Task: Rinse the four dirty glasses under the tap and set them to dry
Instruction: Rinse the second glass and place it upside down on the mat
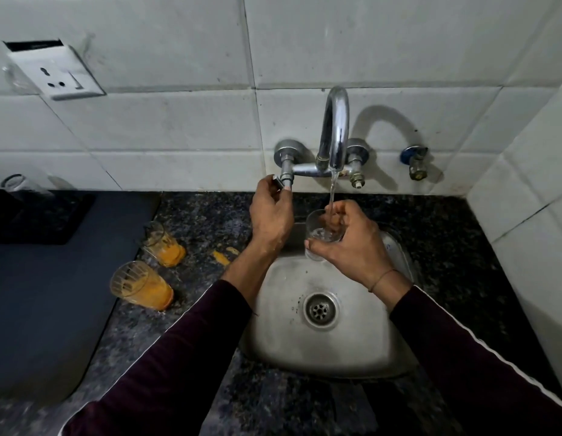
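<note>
A wall of large pale grey tiles (179, 127) with dark grout lines rises behind the dark speckled stone counter (456, 240). To the right of the counter, a 2nd tiled wall (531, 196) meets the 1st at a corner. High on the wall, above the counter's left end, a white socket plate with 1 switch (57, 75) hangs crooked, a dark gap showing above it. A black mat (37, 215) lies at the counter's far left. The light is dim and casts soft shadows on the tiles.
</note>
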